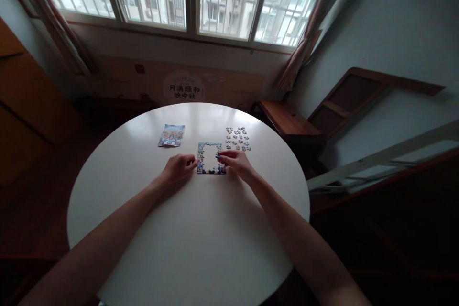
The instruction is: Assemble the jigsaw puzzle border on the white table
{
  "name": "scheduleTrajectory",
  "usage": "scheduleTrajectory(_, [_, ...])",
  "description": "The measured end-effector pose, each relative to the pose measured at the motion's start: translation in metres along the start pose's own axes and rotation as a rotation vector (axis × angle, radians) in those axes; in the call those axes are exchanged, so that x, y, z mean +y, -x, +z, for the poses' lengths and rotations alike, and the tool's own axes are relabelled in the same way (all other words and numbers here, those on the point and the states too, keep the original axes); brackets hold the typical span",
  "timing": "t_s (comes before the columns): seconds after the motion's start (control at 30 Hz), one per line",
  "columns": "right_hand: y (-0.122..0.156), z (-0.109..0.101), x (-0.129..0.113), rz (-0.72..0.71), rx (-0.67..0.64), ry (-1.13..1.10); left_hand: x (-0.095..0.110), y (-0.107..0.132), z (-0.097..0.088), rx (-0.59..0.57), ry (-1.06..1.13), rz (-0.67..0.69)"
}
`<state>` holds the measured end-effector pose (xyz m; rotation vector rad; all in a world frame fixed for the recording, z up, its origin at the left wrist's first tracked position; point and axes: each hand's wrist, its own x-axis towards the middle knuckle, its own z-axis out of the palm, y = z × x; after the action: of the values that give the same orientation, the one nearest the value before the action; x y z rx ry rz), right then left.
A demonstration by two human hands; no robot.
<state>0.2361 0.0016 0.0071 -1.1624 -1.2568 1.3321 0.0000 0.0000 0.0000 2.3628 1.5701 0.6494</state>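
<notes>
The right hand is nearly closed, thumb and fingertips pinching a small, dark blue, knobbed jigsaw piece over the right-hand border of the rectangular, multicoloured puzzle frame, a ring of joined pieces around a pale middle. The left hand is just left of that puzzle frame, its fingers curled inward and their tips at its left edge. Whether they grip the edge or only rest against it, I cannot tell. Beyond the puzzle frame and to its right, small loose jigsaw pieces of mixed colours lie in loose rows, near the right hand. Beyond it to the left lies a flat, blue-and-orange printed packet. Under the puzzle frame is a glossy, white, rounded table.
</notes>
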Motion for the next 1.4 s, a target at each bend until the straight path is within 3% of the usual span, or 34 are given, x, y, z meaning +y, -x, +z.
scheduleTrajectory(0.27, [0.012,0.008,-0.002,-0.036,-0.048,0.036,0.017,0.008,0.003,0.237,0.178,0.074])
scheduleTrajectory(0.53, [0.014,0.012,0.0,-0.119,-0.082,0.128,0.022,0.01,0.021,0.18,0.375,0.137])
scheduleTrajectory(1.0, [0.018,0.018,-0.004,-0.193,-0.1,0.117,0.021,0.009,0.021,0.18,0.541,0.185])
scheduleTrajectory(1.17, [0.016,0.016,0.001,-0.206,-0.094,0.171,0.022,0.006,0.018,0.209,0.644,0.133])
scheduleTrajectory(1.4, [0.014,0.016,0.006,-0.332,-0.061,0.347,0.018,0.002,0.018,0.206,0.789,0.045])
